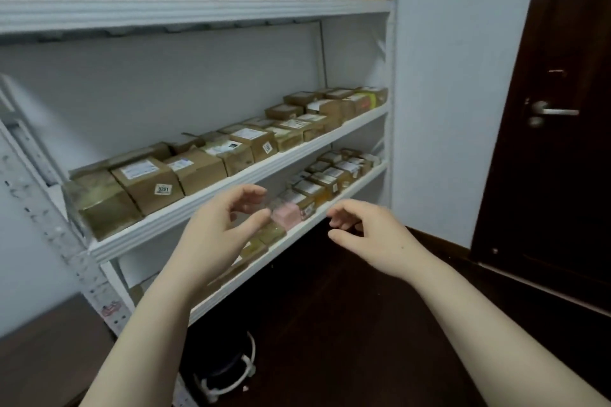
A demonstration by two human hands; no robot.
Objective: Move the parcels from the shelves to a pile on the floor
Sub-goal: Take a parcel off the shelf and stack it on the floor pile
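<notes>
L hand [222, 225] & R hand [365, 231]: both empty, fingers loosely curled, either side of pink parcel [287, 214] on lower shelf [350, 190].

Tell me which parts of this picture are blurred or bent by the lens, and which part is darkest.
Head view: the white metal shelf rails bow slightly, a wide-angle effect; the glossy tape-wrapped parcel at the middle shelf's left end is smeared; the brown cardboard box beside it keeps a readable 5201 label; the dark wooden floor is dimmest.
</notes>
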